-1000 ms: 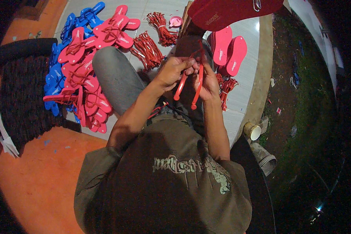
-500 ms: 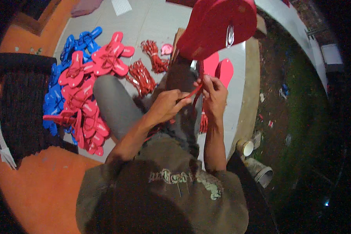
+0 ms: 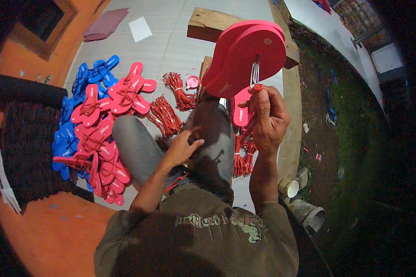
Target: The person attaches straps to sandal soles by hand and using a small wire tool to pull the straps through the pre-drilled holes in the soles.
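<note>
A stack of red flip-flop soles [image 3: 239, 57] sits upside down on a wooden stand in front of me. A metal wire loop [image 3: 255, 73] sticks out of the top sole. My right hand [image 3: 269, 117] is closed in a pinch on the tip of a red flip-flop strap [image 3: 258, 87], right at the loop's end; most of that strap is hidden by the hand. Over my thighs rests my left hand [image 3: 182, 150], its thumb apart from loosely bent fingers and nothing visible in it. A red strap [image 3: 174, 183] lies in my lap.
Finished pink flip-flops [image 3: 104, 145] and blue ones [image 3: 101, 69] are heaped at the left. Bundles of red straps [image 3: 164, 115] lie on the tiles. A wooden beam [image 3: 208, 24] stands behind the soles. White buckets [image 3: 290, 188] are at the right, beside dark ground.
My right hand has brought the strap tip up to the wire loop. My left hand has let go of the strap and drawn back over my thighs. The view has shifted slightly.
</note>
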Motion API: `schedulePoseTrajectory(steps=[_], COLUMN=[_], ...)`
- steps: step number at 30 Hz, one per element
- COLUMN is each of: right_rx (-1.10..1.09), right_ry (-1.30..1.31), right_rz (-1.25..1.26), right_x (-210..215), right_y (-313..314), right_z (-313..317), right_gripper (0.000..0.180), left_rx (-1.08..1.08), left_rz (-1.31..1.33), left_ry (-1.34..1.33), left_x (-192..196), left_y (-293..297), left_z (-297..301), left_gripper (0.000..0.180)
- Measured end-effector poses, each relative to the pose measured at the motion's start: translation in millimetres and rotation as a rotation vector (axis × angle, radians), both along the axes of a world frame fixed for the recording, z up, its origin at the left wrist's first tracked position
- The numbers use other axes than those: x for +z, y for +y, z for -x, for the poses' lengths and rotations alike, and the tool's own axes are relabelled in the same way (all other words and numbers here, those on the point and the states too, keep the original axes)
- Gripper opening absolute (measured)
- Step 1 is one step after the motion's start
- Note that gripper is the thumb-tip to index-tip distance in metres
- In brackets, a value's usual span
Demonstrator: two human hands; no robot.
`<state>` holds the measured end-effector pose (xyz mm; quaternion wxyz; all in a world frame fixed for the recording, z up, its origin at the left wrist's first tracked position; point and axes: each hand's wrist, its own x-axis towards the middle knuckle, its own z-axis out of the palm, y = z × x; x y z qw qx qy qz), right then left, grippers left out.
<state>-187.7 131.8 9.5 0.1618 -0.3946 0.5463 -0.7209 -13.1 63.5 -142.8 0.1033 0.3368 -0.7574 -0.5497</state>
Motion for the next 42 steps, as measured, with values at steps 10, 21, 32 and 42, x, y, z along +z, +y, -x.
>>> schedulePoseTrajectory(steps=[10, 21, 32, 42], right_rx=[0.096, -0.331, -0.065, 0.036], right_ry=[0.049, 0.395, 0.009, -0.080], right_rz=[-0.436, -0.145, -0.103, -0.060], right_x=[30.9, 30.6, 36.7, 40.6], right_y=[2.2, -19.0, -24.3, -26.2], right_z=[18.4, 59.0, 40.6, 46.1], right_gripper=[0.022, 0.034, 0.027, 0.025], left_rx=[0.041, -0.035, 0.282, 0.103], left_rz=[0.081, -0.057, 0.243, 0.263], left_ry=[0.085, -0.016, 0.589, 0.783], left_x=[-27.3, -4.8, 118.0, 172.8], left_y=[-16.5, -8.4, -54.3, -67.8], left_z=[-0.5, -6.8, 56.3, 136.9], left_gripper=[0.042, 0.041, 0.029, 0.040])
